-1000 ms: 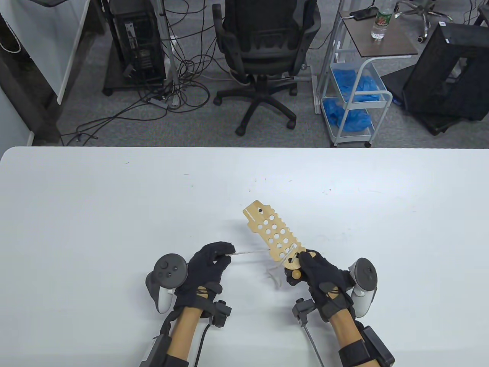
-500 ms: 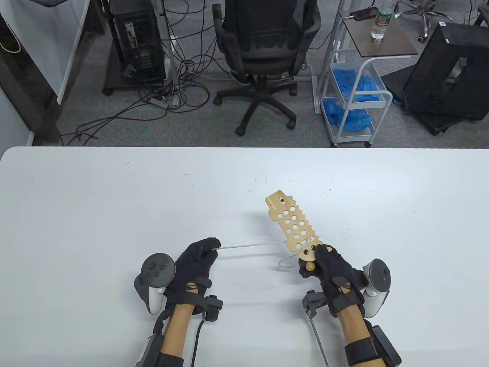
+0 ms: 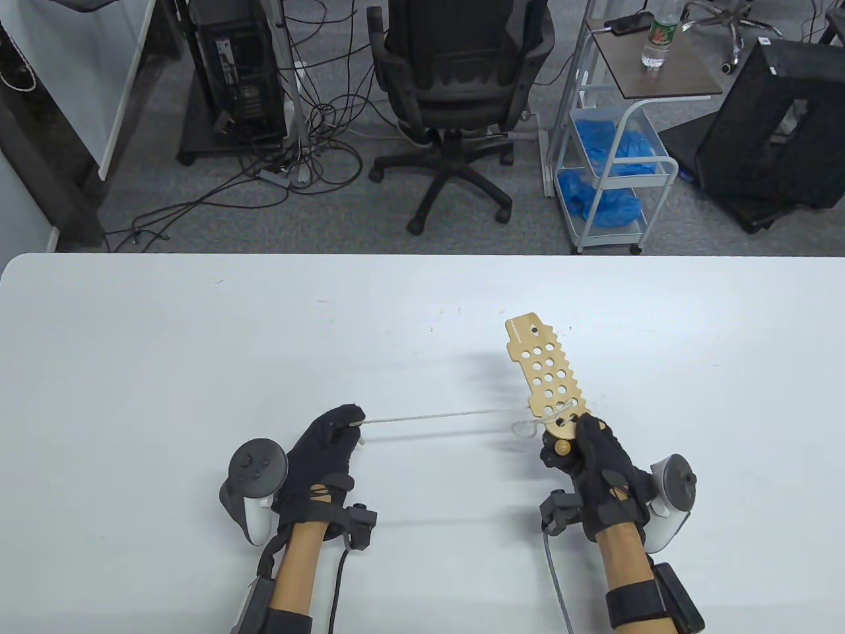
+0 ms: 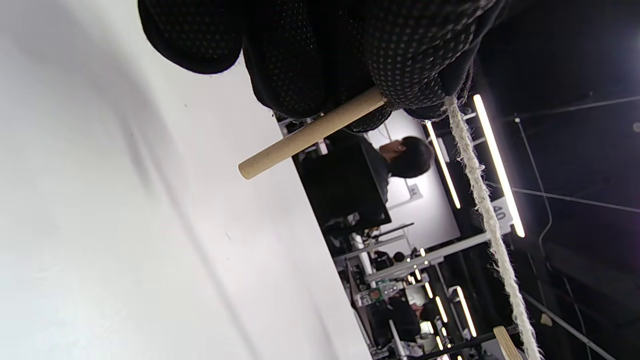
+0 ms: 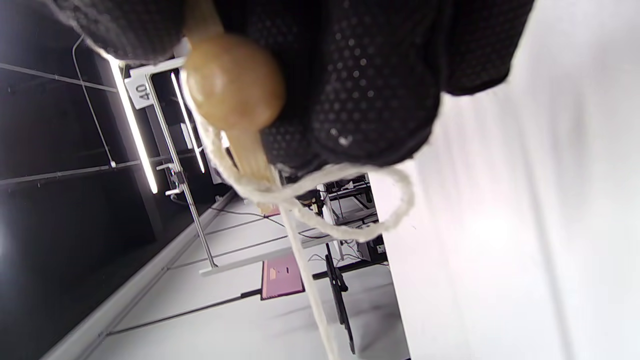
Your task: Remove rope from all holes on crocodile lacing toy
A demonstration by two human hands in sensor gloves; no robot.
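Observation:
The wooden crocodile lacing toy [image 3: 546, 378] is a flat board with several round holes, lifted above the white table [image 3: 198, 343] and pointing away from me. My right hand [image 3: 581, 456] grips its near end, by a round wooden bead [image 3: 562, 447] [image 5: 232, 82]. A white rope [image 3: 442, 416] [image 4: 487, 220] [image 5: 300, 200] runs taut from the board's nearest holes leftward to my left hand [image 3: 337, 429]. That hand pinches the rope's end together with its wooden needle stick [image 4: 310, 134]. A small loop of rope [image 3: 525, 429] hangs beside the board.
Beyond the table's far edge stand an office chair [image 3: 455, 99], a rolling cart [image 3: 614, 165] with blue bags, and floor cables [image 3: 297, 145]. Cables trail from both wrists toward the near table edge.
My left hand has drawn the rope further left while my right hand carried the board right and away. The rope between them has grown longer and tauter, and the slack loop shrank.

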